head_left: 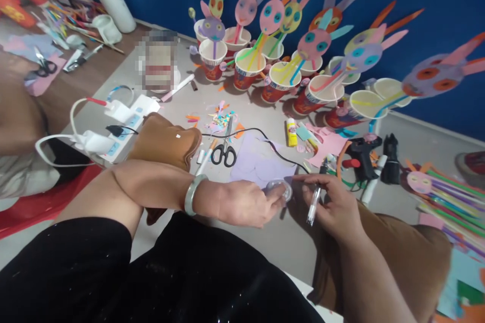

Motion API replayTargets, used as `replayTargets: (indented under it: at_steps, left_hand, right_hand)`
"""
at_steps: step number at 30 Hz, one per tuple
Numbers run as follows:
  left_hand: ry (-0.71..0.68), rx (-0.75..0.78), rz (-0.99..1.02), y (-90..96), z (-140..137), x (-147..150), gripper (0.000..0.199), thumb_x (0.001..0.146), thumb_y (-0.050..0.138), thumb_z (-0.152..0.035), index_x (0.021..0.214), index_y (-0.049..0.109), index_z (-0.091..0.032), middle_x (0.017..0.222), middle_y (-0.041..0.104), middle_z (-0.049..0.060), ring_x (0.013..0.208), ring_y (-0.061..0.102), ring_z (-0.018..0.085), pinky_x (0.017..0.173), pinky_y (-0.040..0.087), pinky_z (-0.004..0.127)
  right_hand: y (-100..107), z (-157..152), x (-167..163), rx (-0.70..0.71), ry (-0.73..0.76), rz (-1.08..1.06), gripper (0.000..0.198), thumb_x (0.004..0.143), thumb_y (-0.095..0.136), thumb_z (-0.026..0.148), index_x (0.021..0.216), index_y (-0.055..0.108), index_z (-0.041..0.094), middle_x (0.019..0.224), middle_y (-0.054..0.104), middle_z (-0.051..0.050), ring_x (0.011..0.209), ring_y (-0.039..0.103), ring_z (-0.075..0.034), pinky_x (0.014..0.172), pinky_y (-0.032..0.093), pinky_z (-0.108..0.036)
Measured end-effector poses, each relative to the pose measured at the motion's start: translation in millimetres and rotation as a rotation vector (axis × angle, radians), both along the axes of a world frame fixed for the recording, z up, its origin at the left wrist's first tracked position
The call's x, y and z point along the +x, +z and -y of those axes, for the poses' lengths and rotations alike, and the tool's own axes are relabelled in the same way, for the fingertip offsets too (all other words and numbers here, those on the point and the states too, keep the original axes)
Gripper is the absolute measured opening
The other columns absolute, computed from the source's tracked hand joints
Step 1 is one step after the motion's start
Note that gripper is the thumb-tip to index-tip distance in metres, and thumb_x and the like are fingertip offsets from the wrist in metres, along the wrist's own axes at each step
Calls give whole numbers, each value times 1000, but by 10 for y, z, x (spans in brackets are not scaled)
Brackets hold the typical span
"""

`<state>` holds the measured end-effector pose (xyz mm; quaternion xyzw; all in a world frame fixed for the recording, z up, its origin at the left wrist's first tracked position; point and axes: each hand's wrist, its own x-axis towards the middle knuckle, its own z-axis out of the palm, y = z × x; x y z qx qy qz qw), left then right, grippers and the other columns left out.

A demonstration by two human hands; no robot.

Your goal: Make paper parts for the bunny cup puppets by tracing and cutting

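Note:
My left hand (242,203), with a pale bangle (194,195) at its wrist, has its fingers closed on a small clear round plastic piece (279,190). This sits at the lower edge of a light purple paper sheet (252,161). A clear-barrelled pen (314,203) is held in the fingers of my right hand (339,207), its dark end pointing up. Black-handled scissors (224,154) lie to the left of the paper. Beyond it stands a yellow glue stick (291,132), beside pink paper scraps (328,141).
Red paper cups (212,63) with straws and paper rabbit faces line the blue wall. A black glue gun (364,156) lies at right, near colored straws (450,194). A black cable runs from the power strip (131,131) across the work area. Another person's arm (18,101) is at left.

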<state>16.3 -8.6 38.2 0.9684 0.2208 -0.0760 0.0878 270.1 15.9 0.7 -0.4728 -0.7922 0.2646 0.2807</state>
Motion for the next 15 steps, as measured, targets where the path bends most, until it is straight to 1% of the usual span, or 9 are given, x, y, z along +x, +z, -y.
replayTargets:
  at_steps: [3, 5, 8, 10, 11, 15]
  left_hand:
    - [-37, 10, 36, -44, -25, -4, 61, 103, 47, -40, 152, 45, -3, 160, 33, 35, 96, 71, 28, 58, 53, 35]
    - [-27, 6, 35, -67, -39, -7, 63, 103, 47, -43, 152, 46, -4, 161, 33, 33, 93, 72, 26, 58, 53, 35]
    - [-25, -6, 39, -86, -48, -4, 65, 101, 52, -48, 151, 47, -7, 163, 30, 31, 99, 72, 28, 60, 55, 35]
    - [-37, -5, 41, -89, -49, 1, 68, 99, 56, -49, 151, 47, -6, 163, 29, 32, 105, 70, 29, 60, 55, 35]
    - [-37, -5, 35, -88, -49, 3, 69, 99, 56, -49, 152, 46, -5, 163, 28, 32, 104, 71, 29, 60, 55, 35]
    - [-8, -6, -2, -78, -59, 7, 71, 101, 52, -49, 156, 39, -7, 164, 27, 31, 86, 72, 24, 56, 52, 35]
  right_hand:
    - [-9, 5, -8, 20, 9, 5, 11, 92, 63, 28, 103, 60, 27, 98, 78, -6, 86, 74, -24, 76, 58, -38]
    - [-14, 11, -12, 26, 7, 3, 12, 92, 63, 27, 104, 60, 27, 99, 77, -5, 86, 74, -23, 76, 58, -37]
    - [-8, 12, -21, 38, 14, -1, 11, 92, 63, 26, 103, 61, 26, 99, 77, -5, 86, 74, -22, 76, 59, -36]
    - [4, 6, -31, 47, 23, -6, 10, 92, 63, 27, 102, 61, 26, 98, 77, -4, 85, 73, -22, 76, 59, -36]
    - [10, 3, -37, 48, 25, -8, 10, 92, 63, 27, 102, 62, 26, 97, 77, -4, 85, 73, -22, 76, 59, -36]
    - [20, 14, -54, 37, -8, 11, 10, 96, 60, 32, 103, 65, 26, 95, 77, -5, 84, 73, -22, 75, 59, -36]
